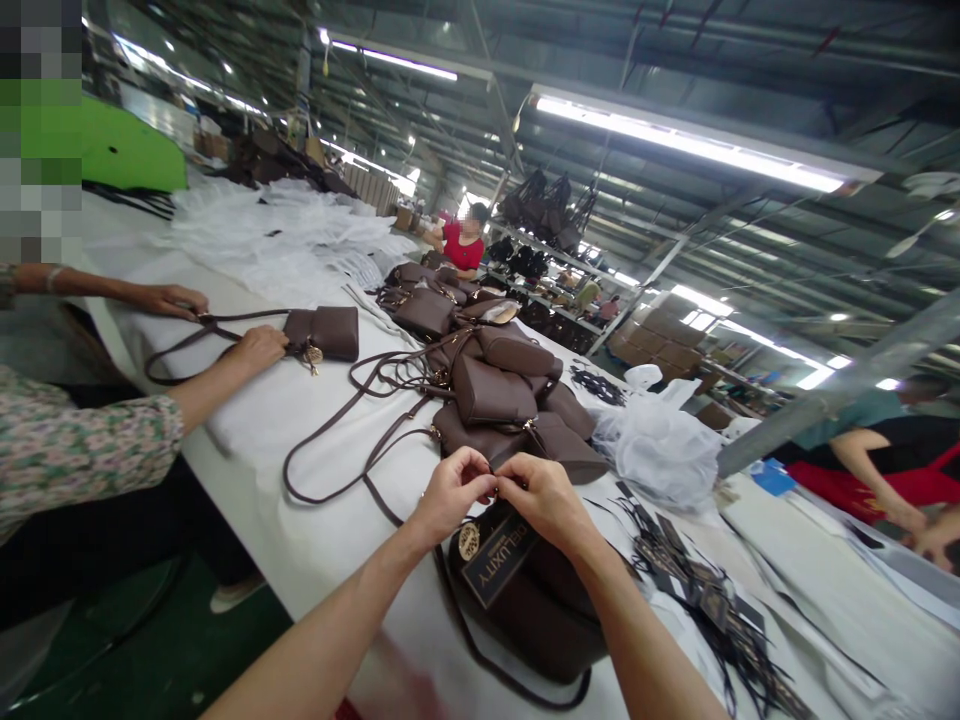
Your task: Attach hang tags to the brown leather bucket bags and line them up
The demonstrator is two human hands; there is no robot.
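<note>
Above a smooth brown leather bag point(525, 610), both hands point(501, 495) pinch together.

Our two bare arms reach forward from the bottom and come together in the middle. Our left hand point(450, 490) and right hand point(544, 500) meet, fingertips touching. The fingers on both hands are curled in and pinched tight. Our wrists bend a little, knuckles facing up.
</note>
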